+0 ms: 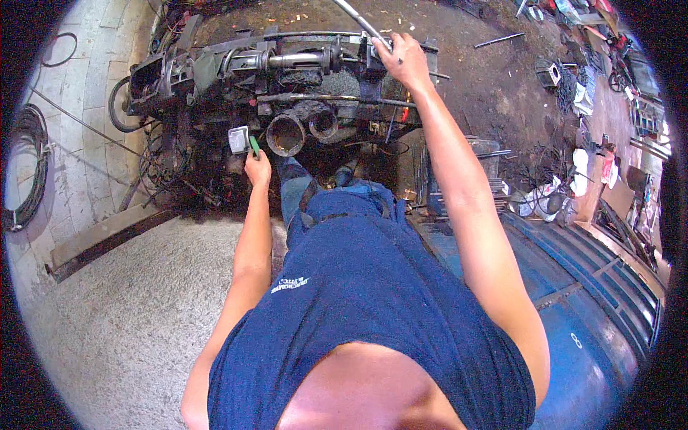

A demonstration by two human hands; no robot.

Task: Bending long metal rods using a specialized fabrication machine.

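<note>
Left hand point(258, 169) is gripping a green-handled flat metal scraper point(242, 140), maybe a brush, blade above its fingers | right hand point(403, 59) is closing around a long shiny metal rod point(360, 23) over the greasy black machine point(287, 79).

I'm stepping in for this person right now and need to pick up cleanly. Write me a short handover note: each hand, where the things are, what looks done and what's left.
Left hand: closed around a green-handled tool with a flat grey head, held next to the open round pipe mouth on the front of the greasy machine.
Right hand: stretched forward, gripping a long metal lever that rises from the top of the machine.
Done: cannot tell from this view; the machine is still coated in black grime.
Left: judging by the grime, the pipe mouth and the smaller ring beside it probably still need work.
</note>
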